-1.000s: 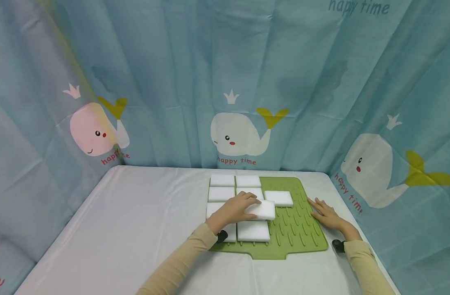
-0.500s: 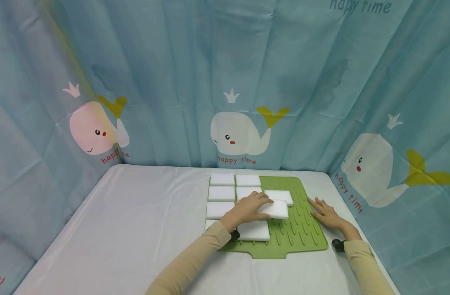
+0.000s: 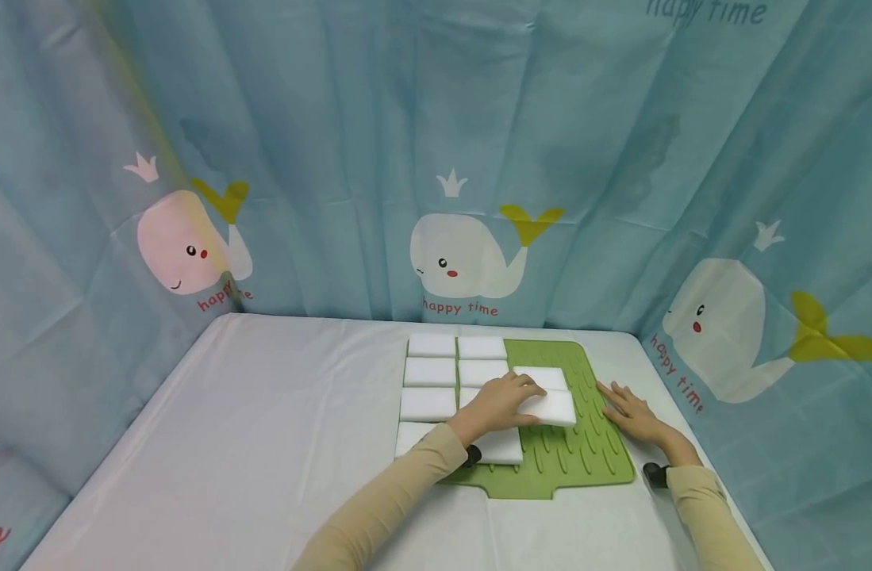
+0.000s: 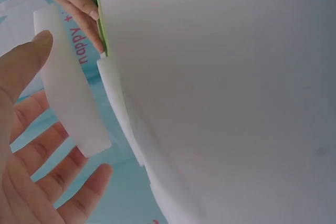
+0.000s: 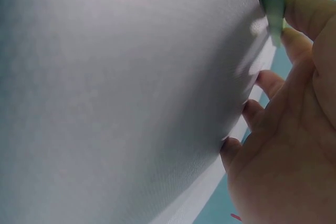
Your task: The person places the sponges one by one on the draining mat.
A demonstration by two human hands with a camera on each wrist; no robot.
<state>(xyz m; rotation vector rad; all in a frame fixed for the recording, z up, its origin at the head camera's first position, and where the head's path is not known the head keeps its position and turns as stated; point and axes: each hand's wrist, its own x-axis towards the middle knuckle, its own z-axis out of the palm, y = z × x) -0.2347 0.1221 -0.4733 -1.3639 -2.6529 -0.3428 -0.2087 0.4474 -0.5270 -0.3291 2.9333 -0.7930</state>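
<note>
My left hand (image 3: 496, 406) pinches a white sponge block (image 3: 555, 408) between thumb and fingers, over the right part of a green ridged mat (image 3: 571, 460). In the left wrist view this sponge (image 4: 68, 87) hangs between the thumb and the fingers behind it. Just behind it on the mat lies another white sponge (image 3: 539, 376), partly covered in the head view. Two columns of similar white sponges (image 3: 428, 404) fill the mat's left side; my left hand and wrist hide some. My right hand (image 3: 635, 414) rests with spread fingers at the mat's right edge, touching it.
A white cloth-covered table (image 3: 264, 428) stretches to the left of the mat. Blue curtains (image 3: 321, 198) with whale prints stand behind and on both sides. The mat has a short tab (image 3: 520, 490) at its front edge.
My left hand has carried the white sponge to the right across the mat, from above the second column to in front of the lone sponge. The right hand stays where it was.
</note>
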